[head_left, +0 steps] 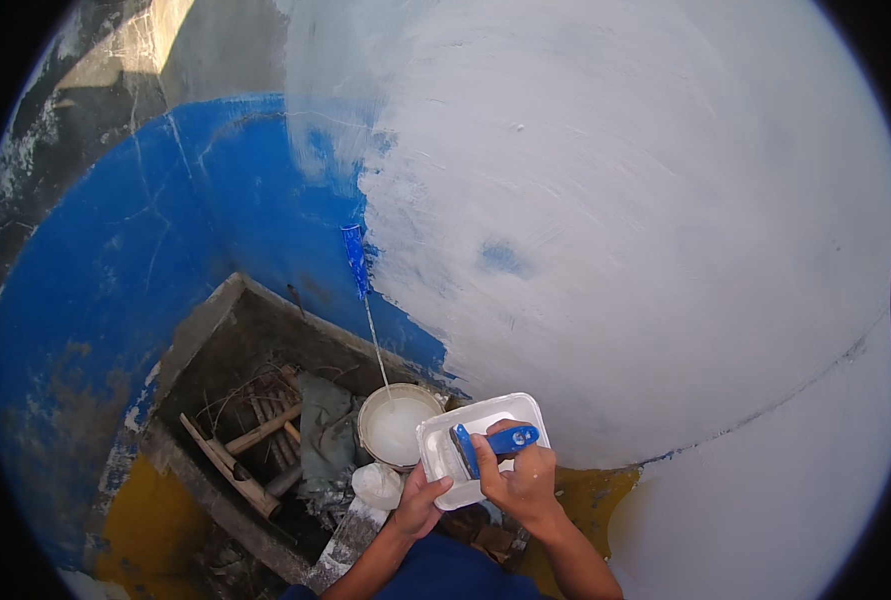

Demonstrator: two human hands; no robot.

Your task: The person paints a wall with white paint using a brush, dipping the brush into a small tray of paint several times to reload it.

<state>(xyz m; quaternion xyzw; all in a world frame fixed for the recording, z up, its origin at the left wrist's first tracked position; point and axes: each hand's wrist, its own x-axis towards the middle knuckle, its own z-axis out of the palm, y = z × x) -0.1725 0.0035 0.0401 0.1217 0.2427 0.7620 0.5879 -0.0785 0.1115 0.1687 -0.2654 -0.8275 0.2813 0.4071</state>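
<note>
My left hand (pixel 419 503) grips the near left side of a white, shallow, rounded rectangular tray (pixel 431 425), its thumb over the rim. White paint or paste coats the inside of the tray. In my right hand (pixel 522 484) is a wide, flat tool with a blue handle (pixel 513 439), which has a hole at its end. The tool's broad head lies inside the tray; whether it has a blade or bristles, I cannot tell. Just beyond my left hand stands a round bucket (pixel 396 432) of white liquid. A blue-handled rod (pixel 356 255) sticks up out of the bucket.
Ahead and to the right is a white-coated wall (pixel 616 200), meeting a blue wall area (pixel 266 170) at a ragged edge. A concrete trough (pixel 201 325) at lower left holds wooden pieces (pixel 231 465) and a grey-green cloth (pixel 326 425). A whitish lump (pixel 378 485) sits beside the bucket.
</note>
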